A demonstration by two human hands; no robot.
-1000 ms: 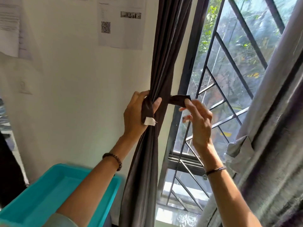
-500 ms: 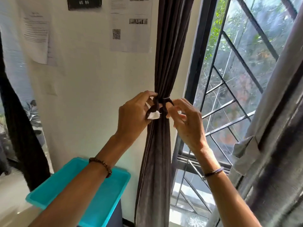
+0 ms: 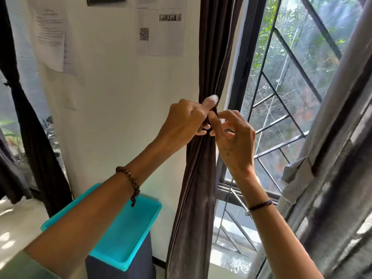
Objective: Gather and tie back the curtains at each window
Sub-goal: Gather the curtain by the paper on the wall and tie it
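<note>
A dark brown curtain (image 3: 198,178) hangs bunched into a narrow column beside the window frame (image 3: 244,63). At its waist a dark tie-back strap (image 3: 213,115) wraps round it, mostly hidden by my fingers. My left hand (image 3: 184,123) grips the gathered curtain and strap from the left, thumb up against the fabric. My right hand (image 3: 232,135) pinches the strap's end from the right, its other fingers spread. A grey curtain (image 3: 332,158) hangs at the right edge with its own strap (image 3: 296,174) dangling.
A turquoise tray (image 3: 128,238) sits on a dark stand below my left forearm. Printed sheets (image 3: 161,27) are stuck on the white wall. A second dark curtain (image 3: 34,137) hangs tied at the far left. Black grille bars (image 3: 281,143) cross the window.
My hands came together at the curtain's waist, bringing the strap round the front. The white tag on the strap is no longer visible. The view shifted right and down a little.
</note>
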